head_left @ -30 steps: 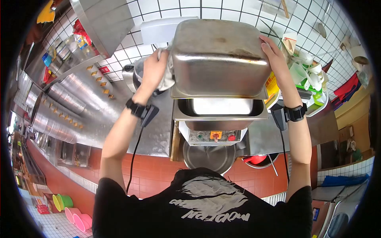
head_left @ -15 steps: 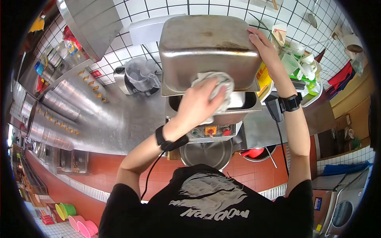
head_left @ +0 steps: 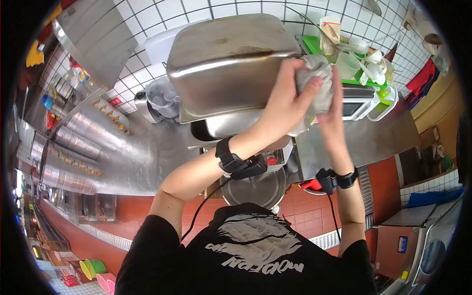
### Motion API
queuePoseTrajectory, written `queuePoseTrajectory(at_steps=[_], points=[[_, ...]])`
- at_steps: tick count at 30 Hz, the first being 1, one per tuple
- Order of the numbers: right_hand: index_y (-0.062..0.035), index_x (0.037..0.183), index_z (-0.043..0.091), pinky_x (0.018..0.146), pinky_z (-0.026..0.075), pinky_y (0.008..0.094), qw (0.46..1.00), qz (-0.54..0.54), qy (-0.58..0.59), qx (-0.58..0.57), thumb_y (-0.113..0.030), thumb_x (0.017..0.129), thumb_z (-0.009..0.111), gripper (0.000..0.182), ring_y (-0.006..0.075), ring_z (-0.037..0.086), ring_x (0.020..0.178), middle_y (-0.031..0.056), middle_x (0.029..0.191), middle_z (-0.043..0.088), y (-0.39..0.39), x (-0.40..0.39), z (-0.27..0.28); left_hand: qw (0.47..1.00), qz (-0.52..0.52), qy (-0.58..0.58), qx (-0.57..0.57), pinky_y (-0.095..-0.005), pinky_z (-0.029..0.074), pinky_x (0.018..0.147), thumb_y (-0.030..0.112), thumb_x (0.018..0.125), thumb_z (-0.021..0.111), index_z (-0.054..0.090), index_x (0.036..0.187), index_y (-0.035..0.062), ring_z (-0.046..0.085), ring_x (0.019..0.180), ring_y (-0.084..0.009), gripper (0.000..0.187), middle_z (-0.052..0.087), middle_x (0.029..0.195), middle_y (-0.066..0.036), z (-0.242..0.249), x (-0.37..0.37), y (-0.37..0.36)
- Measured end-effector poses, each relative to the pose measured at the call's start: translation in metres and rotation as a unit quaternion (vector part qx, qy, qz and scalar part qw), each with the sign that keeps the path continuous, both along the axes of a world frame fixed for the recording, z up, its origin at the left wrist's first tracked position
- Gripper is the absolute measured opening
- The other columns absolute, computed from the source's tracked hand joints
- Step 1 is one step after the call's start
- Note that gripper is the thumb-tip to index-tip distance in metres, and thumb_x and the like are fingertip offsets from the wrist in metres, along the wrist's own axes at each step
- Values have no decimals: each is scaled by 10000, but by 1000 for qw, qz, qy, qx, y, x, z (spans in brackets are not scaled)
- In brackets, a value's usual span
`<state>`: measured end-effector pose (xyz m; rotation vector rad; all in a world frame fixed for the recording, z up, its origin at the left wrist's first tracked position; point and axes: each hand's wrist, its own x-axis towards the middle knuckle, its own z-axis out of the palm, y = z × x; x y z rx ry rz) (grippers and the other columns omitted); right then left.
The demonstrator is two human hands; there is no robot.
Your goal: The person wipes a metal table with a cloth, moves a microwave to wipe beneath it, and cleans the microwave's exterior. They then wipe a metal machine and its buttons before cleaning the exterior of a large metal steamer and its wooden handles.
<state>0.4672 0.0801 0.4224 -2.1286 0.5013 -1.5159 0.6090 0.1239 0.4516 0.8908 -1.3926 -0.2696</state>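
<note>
A deep stainless-steel food pan [head_left: 223, 81] is tipped up on its side, its stained base toward the wall. It rests over a steel-topped appliance [head_left: 196, 143] with a dark opening. My left hand [head_left: 290, 96] grips a crumpled grey-white cloth [head_left: 317, 81] at the pan's right end. My right hand [head_left: 332, 120] is against the cloth's right side, fingers pointing up along it and partly hidden. Both hands are on the cloth together. A red knob [head_left: 271, 159] shows below my left wrist.
Right of the pan are a green tray [head_left: 366, 82] with white ladles and cups, and a white appliance [head_left: 354, 105]. A blender-like machine [head_left: 162, 98] stands left on the steel counter [head_left: 147, 162]. Below sits a large metal pot [head_left: 260, 189].
My left hand has carried the cloth from the pan's front wall to its right end. My right hand has left the pan's upper edge and come down onto the cloth. The pan appears shifted left.
</note>
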Motion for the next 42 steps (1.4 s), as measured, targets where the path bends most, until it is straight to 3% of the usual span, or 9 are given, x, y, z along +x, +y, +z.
queuePoseTrajectory(at_steps=[2, 4, 7, 10, 19, 24, 28, 36, 42], points=[[-15, 1472, 240, 1125, 275, 373, 987, -24, -112, 112, 12, 732, 663, 853, 276, 333, 1374, 166, 1452, 374, 8, 5, -7, 966, -170, -33, 191, -246, 430, 677, 258, 966, 579, 470, 1286, 66, 502, 759, -103, 389, 493, 827, -43, 16, -6, 11], [-21, 1445, 290, 1111, 294, 376, 979, -28, -144, 141, 24, 718, 660, 816, 278, 367, 1344, 163, 1418, 406, -6, -6, -9, 935, -101, -297, 168, -275, 466, 657, 241, 954, 580, 622, 1219, 97, 570, 713, -100, 304, 662, 817, -60, 51, 20, 21], [-34, 1388, 377, 1085, 328, 380, 972, -52, -166, 159, 35, 698, 654, 747, 288, 427, 1281, 161, 1350, 461, -38, -10, -17, 917, 205, -334, 69, -308, 509, 802, 210, 954, 542, 662, 1134, 69, 673, 910, -211, 257, 698, 1029, -119, 77, 65, 16], [-43, 1328, 444, 1041, 370, 374, 991, -63, -80, 90, 27, 683, 635, 676, 337, 473, 1208, 184, 1280, 495, -53, -1, -20, 789, 326, -521, 11, -435, 373, 1021, 334, 964, 510, 620, 1234, 118, 502, 1183, -409, 363, 605, 1211, -203, 90, 116, 6], [-172, 1013, 658, 901, 465, 418, 958, 93, 256, -94, 116, 658, 520, 478, 367, 498, 1092, 76, 1279, 514, -34, -38, -20, 823, 268, -459, 203, -408, 335, 1075, 374, 1011, 407, 568, 1316, 140, 408, 1320, -383, 416, 537, 1329, -201, 74, 111, 7], [-171, 1140, 617, 928, 459, 438, 985, -128, 75, -84, 75, 702, 549, 507, 389, 510, 1082, 160, 1223, 514, -90, -25, -13, 831, 262, -436, 226, -388, 359, 1058, 337, 1017, 386, 584, 1298, 137, 434, 1313, -339, 398, 569, 1304, -158, 78, 103, 7], [-179, 1232, 566, 958, 441, 405, 991, 7, -129, 35, 38, 733, 547, 545, 402, 519, 1068, 185, 1152, 496, -137, 17, 22, 819, 287, -445, 224, -388, 360, 1057, 319, 1015, 381, 586, 1296, 141, 436, 1311, -339, 391, 566, 1306, -166, 74, 100, 5], [-17, 1174, 583, 854, 494, 418, 995, 36, 84, 45, -41, 698, 563, 477, 400, 618, 1003, 268, 1009, 656, -188, 72, 21, 803, 316, -452, 226, -391, 356, 1060, 332, 1011, 376, 587, 1301, 196, 447, 1299, -344, 383, 534, 1341, -178, 73, 103, 5], [-28, 1204, 557, 947, 429, 312, 954, 214, 126, 170, -17, 691, 541, 513, 255, 580, 1095, 136, 1140, 617, -117, -11, 8, 819, 308, -425, 231, -385, 369, 1051, 328, 1006, 398, 594, 1293, 211, 453, 1298, -333, 367, 573, 1304, -149, 69, 111, 4]])
